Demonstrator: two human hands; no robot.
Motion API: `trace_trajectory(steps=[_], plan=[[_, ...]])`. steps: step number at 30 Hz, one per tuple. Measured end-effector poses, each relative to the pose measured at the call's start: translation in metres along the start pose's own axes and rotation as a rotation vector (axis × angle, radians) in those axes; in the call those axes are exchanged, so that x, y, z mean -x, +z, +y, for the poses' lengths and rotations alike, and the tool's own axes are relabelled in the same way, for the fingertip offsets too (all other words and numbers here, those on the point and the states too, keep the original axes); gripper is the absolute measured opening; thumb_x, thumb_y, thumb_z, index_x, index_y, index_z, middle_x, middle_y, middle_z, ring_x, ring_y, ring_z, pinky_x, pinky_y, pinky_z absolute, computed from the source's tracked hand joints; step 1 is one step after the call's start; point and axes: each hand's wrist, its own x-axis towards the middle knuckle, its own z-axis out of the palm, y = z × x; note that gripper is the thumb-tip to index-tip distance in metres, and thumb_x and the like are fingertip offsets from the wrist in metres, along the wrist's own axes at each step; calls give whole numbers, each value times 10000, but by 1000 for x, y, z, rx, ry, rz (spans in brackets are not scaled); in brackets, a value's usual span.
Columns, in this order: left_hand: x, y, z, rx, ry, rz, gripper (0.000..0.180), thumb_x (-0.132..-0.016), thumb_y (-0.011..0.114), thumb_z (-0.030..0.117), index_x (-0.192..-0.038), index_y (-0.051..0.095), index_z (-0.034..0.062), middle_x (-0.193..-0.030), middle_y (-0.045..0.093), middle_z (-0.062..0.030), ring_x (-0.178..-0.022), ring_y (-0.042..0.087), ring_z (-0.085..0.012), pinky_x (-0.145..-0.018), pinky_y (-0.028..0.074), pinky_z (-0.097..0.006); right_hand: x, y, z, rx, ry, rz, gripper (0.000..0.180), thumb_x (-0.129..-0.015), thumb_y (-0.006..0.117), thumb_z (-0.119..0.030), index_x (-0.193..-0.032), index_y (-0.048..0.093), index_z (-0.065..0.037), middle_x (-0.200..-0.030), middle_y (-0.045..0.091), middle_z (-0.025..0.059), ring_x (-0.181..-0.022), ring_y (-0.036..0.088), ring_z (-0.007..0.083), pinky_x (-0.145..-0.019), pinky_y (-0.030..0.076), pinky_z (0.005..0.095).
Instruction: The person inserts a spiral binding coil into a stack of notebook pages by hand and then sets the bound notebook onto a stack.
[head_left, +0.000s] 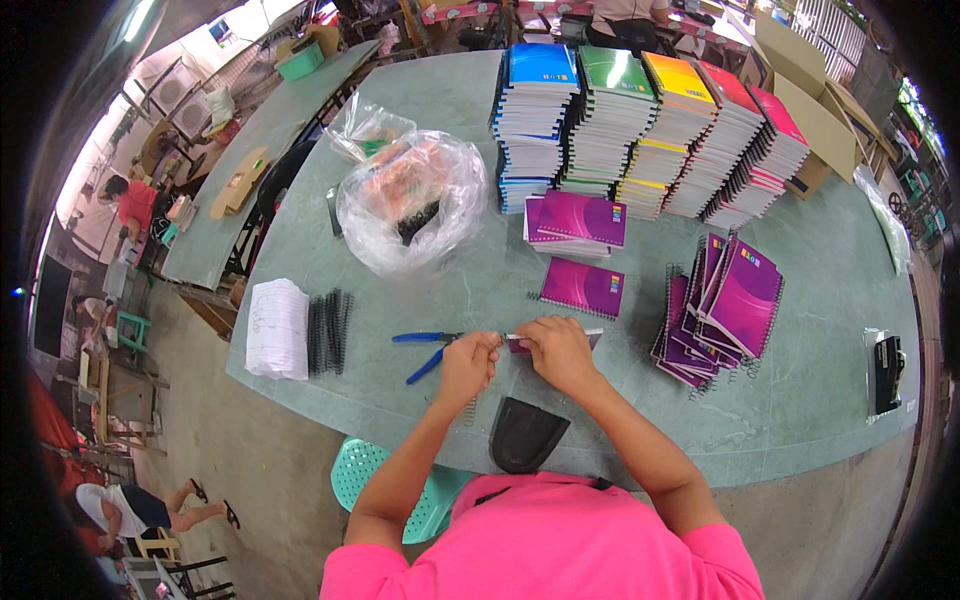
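My right hand (558, 350) is closed on a small purple notebook (598, 337), seen nearly edge-on and mostly hidden under the fingers. At the notebook's left end, my left hand (472, 362) is pinched shut; what lies between its fingertips is too small to make out. A thin spiral coil (470, 410) shows just below the left wrist. Blue-handled pliers (428, 354) lie on the table to the left of that hand. Beyond my hands lies another purple spiral notebook (582, 288). A black rounded pouch-like piece (528, 436) sits at the table's near edge.
Loose purple notebooks (722, 305) are heaped at right. Tall stacks of coloured notebooks (620, 110) stand at the back, with more purple ones (575, 222) before them. A clear plastic bag (412, 205), black coils (330, 332) and a white paper stack (277, 330) occupy the left.
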Motion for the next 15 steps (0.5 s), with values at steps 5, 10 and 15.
trace_trajectory(steps=[5, 10, 15], plan=[[-1, 7, -3, -284, 539, 220, 159, -842, 607, 159, -902, 593, 12, -784, 565, -92, -703, 554, -186, -622, 439, -305, -1, 1, 0, -15, -24, -17, 128, -733, 601, -79, -851, 646, -99, -812, 626, 68, -802, 580, 256, -704, 388, 377], [-24, -22, -21, -334, 508, -217, 331, -797, 651, 136, -1103, 556, 52, -967, 507, -150, -750, 542, -302, -646, 439, -377, -7, -8, 6, -93, 34, -194, 135, -745, 600, -92, -874, 640, -98, -822, 623, 103, -812, 586, 317, -699, 418, 433], [-19, -4, 14, -337, 560, 11, 255, -791, 658, 173, -982, 572, 28, -832, 546, -148, -774, 562, -325, -665, 438, -405, -28, -18, 5, -213, 172, -292, 126, -762, 619, -123, -880, 599, -82, -831, 617, 129, -823, 583, 359, -702, 439, 456]])
